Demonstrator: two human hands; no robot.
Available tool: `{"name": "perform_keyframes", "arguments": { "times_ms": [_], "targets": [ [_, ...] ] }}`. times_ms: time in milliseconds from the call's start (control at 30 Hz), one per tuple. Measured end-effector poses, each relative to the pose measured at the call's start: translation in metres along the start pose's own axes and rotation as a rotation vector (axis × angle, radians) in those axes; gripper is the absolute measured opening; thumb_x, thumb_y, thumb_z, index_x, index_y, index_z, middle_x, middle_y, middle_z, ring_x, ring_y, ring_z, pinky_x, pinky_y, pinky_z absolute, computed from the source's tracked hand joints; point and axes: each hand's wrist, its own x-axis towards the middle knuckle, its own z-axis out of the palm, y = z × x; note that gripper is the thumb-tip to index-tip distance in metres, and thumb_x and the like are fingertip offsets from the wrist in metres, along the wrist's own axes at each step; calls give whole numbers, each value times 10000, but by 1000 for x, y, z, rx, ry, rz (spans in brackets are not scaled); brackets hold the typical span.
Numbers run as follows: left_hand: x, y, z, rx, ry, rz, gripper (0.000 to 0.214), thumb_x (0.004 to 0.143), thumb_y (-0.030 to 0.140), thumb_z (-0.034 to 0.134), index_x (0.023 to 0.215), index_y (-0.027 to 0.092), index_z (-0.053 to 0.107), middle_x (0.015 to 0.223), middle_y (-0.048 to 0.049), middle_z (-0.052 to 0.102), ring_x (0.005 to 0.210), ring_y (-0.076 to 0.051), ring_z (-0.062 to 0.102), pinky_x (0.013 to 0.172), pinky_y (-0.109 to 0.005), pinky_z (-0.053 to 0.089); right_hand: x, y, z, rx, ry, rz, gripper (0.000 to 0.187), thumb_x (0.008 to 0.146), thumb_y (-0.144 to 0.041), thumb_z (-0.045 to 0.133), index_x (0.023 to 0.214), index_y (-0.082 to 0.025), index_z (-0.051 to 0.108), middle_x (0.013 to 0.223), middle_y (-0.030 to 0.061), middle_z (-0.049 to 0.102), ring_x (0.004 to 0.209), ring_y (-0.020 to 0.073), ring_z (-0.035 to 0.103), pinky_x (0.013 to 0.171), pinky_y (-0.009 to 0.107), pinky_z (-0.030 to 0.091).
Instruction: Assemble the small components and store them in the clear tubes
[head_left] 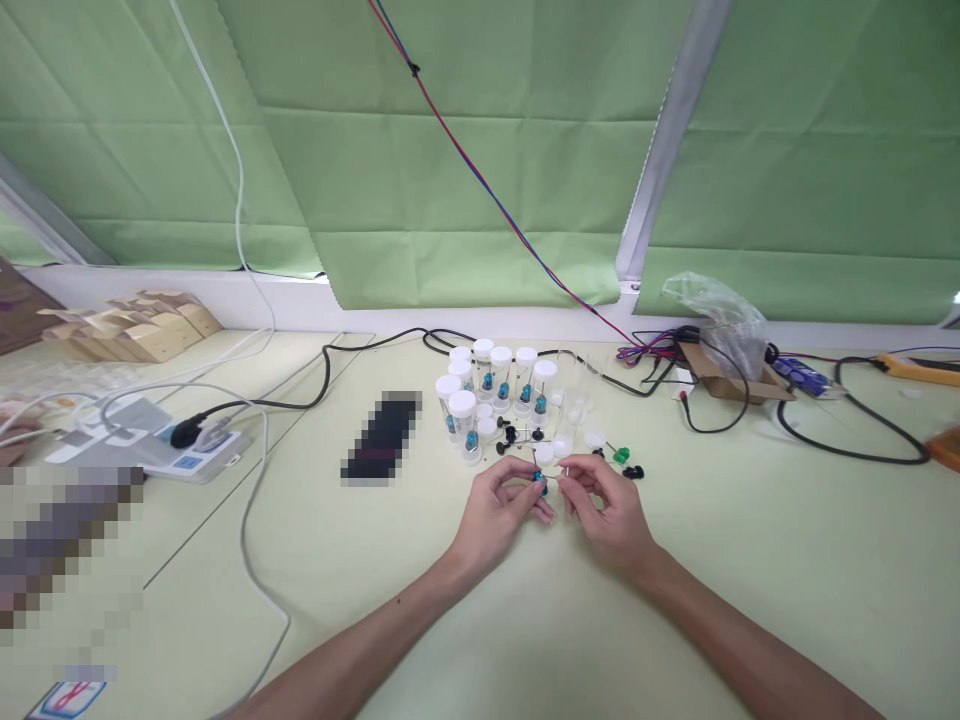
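Observation:
My left hand (496, 505) is closed in a pinch around a small blue plastic part (539, 482), just above the table. Close beside it, my right hand (609, 508) has thumb and fingertips pressed together on a thin pin-like piece (553, 477), whose far end reaches toward the blue part; whether the two are joined is too small to tell. Beyond my hands stand several clear tubes (471, 440) with white lids, blue parts inside them. Loose white caps (544, 454), small black parts (511, 435) and a green part (622, 455) with a thin stem lie nearby.
Left of the tubes lies a dark pixelated rectangle (381, 438). A power strip (202, 455) with cables and wooden pieces (150, 325) are farther left. At the back right sit a cardboard box (720, 380) with a plastic bag and black cables (892, 430). Another person's hand (19, 430) shows at the left edge.

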Motion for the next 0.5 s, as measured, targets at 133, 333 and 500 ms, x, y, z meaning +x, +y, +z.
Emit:
{"name": "perform_keyframes", "arguments": {
  "times_ms": [133, 333, 500],
  "targets": [
    [1, 2, -2, 79, 32, 16, 216, 798, 315, 666, 919, 162, 574, 682, -17, 662, 593, -167, 660, 623, -304, 533, 1, 0, 0, 16, 0, 8, 99, 905, -232, 529, 984, -201, 579, 673, -21, 558, 498, 96, 524, 500, 226, 471],
    [3, 4, -6, 124, 66, 58, 235, 794, 335, 665, 950, 175, 591, 687, -16, 662, 607, -173, 661, 641, -303, 528, 0, 2, 0, -6, 5, 17, 92, 906, -244, 534, 971, -202, 584, 677, -11, 577, 508, 110, 535, 506, 239, 473],
    [3, 6, -6, 134, 93, 58, 269, 784, 339, 672, 985, 172, 606, 709, -20, 665, 611, -164, 661, 644, -290, 529, 2, 2, -1, -8, 12, 23, 89, 906, -247, 540, 963, -199, 589, 692, -7, 587, 511, 108, 536, 511, 238, 471]
  ]
}}
